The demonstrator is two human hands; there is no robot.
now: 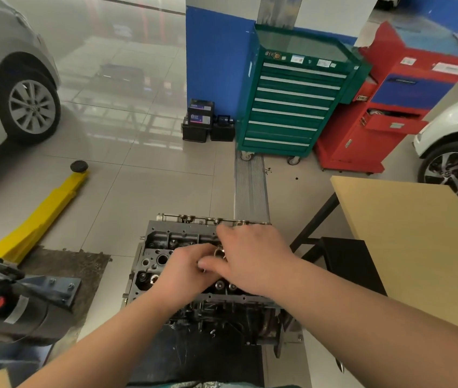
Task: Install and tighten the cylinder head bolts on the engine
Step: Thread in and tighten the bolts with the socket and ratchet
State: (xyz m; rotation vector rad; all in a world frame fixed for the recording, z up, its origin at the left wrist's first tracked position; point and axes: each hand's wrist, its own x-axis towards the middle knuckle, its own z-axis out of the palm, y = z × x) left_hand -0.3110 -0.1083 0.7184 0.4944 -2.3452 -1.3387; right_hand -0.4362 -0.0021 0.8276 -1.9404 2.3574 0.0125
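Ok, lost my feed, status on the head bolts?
Both hands over cylinder head, fingers curled on small metal part. Bolts not identifiable. Nothing blocking.

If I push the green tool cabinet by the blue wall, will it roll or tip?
The green tool cabinet would probably roll: small caster wheels show under it, and the tiled floor looks smooth. It is tall with many drawers, all closed, so likely heavy; a low push seems safer against tipping.

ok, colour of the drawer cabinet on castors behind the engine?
Green, with pale silver drawer handles: the tool cabinet, clearest in the head view, the only one.
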